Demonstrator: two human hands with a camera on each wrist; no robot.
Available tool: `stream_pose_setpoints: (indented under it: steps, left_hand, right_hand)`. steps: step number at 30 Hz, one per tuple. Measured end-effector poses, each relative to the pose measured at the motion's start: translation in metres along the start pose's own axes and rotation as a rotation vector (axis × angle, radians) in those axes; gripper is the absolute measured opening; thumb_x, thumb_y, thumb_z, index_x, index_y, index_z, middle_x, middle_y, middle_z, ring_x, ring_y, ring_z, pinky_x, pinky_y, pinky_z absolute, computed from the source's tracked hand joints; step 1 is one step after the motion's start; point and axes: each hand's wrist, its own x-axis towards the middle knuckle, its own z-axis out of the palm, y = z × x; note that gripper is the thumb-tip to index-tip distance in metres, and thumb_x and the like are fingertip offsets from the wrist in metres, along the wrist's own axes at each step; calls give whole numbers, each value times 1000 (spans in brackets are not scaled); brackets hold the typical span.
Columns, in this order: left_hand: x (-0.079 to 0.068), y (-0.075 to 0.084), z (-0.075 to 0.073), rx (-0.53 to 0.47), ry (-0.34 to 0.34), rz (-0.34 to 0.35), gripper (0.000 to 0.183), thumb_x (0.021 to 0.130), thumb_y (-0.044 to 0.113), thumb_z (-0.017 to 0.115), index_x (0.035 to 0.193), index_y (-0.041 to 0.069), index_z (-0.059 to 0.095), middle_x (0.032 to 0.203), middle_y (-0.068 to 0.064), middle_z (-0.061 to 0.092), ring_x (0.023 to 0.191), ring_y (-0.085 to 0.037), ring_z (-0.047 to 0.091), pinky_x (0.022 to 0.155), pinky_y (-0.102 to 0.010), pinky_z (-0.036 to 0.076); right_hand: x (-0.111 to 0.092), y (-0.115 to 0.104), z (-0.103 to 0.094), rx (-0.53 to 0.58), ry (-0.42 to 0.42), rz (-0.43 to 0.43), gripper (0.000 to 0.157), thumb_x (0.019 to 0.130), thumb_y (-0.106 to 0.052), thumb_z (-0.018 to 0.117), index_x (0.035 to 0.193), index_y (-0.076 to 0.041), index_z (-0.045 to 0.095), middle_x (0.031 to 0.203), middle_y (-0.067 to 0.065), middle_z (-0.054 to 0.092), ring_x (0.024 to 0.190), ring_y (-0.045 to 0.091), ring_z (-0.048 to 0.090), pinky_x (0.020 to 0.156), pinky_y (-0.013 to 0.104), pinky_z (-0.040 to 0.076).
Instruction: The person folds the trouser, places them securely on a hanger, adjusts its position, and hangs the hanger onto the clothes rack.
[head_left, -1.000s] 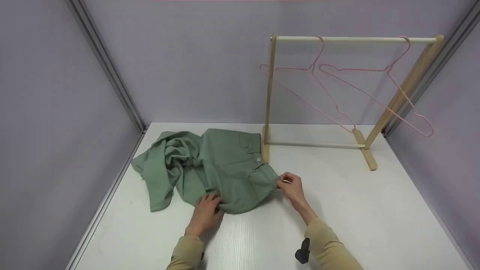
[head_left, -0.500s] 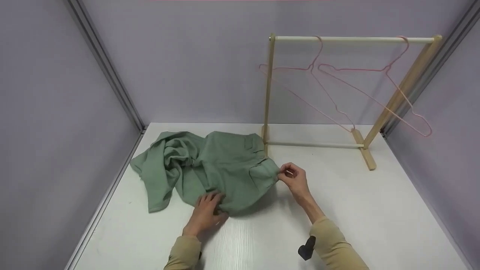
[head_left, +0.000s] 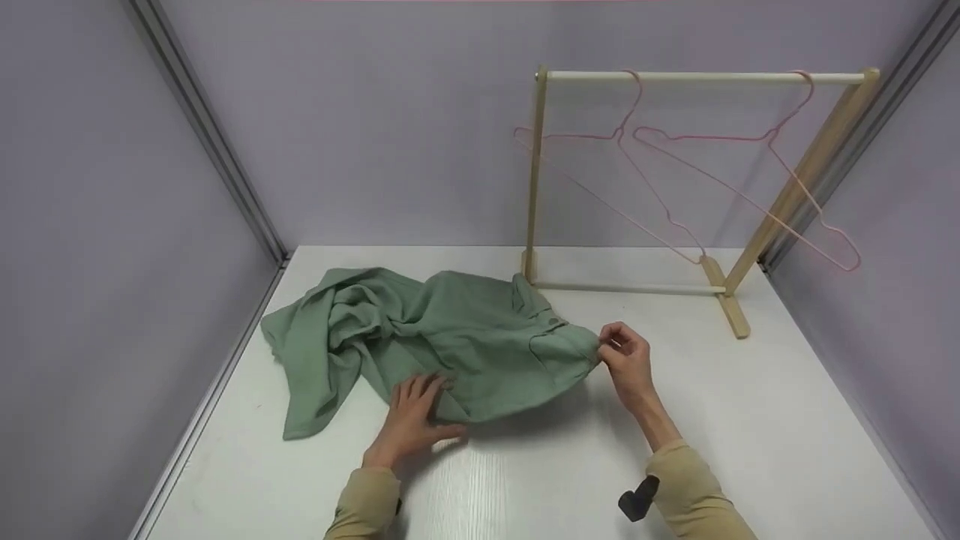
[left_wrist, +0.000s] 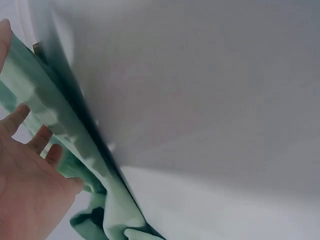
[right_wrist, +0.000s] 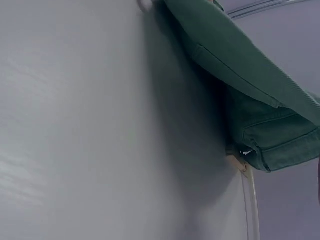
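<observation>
A pair of green trousers (head_left: 480, 341) lies across the left and middle of the white table, its legs bunched at the left. My right hand (head_left: 628, 364) pinches the waistband corner between thumb and fingers, and that end is lifted, with a shadow below it. In the right wrist view the raised cloth of the trousers (right_wrist: 250, 75) shows a seam and a pocket. My left hand (head_left: 411, 418) rests with spread fingers at the near edge of the trousers, thumb out to the side. Spread fingers (left_wrist: 39, 139) show beside the cloth in the left wrist view.
Behind the waistband stands a wooden clothes rack (head_left: 534, 180) with a white top rail. Two pink hangers, a left one (head_left: 660, 199) and a right one (head_left: 796, 180), hang from it. Grey walls (head_left: 405, 135) enclose the white table (head_left: 750, 420) on three sides.
My right hand has drawn the waistband corner to the right and raised it, so the trousers stretch out and the waist slants. My left hand has stayed nearly in place, its thumb spreading outward.
</observation>
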Motion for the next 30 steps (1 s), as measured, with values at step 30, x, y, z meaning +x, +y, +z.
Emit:
stream_pose_setpoints:
  steps: [30]
  left_hand:
    - [-4, -3, -2, 7, -32, -59, 73, 89, 40, 74, 145, 0, 48, 152, -25, 44, 144, -52, 31, 119, -72, 13]
  right_hand:
    - [-17, 30, -77, -448, -7, 409, 18, 97, -5, 45, 103, 4, 60, 81, 0, 56, 70, 9, 50, 61, 25, 44]
